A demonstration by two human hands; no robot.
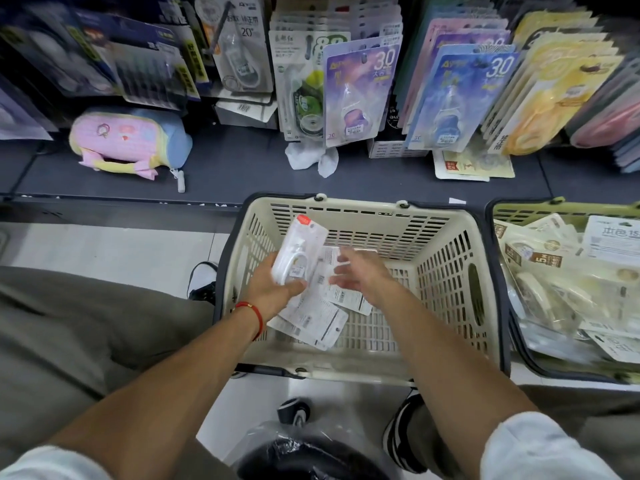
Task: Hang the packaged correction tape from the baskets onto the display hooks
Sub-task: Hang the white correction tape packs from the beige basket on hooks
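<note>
Head view shows the left hand (273, 292) gripping a white correction tape package (299, 249) with a red top edge, held tilted above the beige basket (450, 258), while the right hand (360, 271) hovers beside it with fingers spread and relaxed, holding nothing. More flat white packages (311, 317) lie on the basket floor; a second basket (568, 216) full of packages stands at the right, and hanging packages (360, 91) crowd the display above a pastel pencil case (128, 140)
</note>
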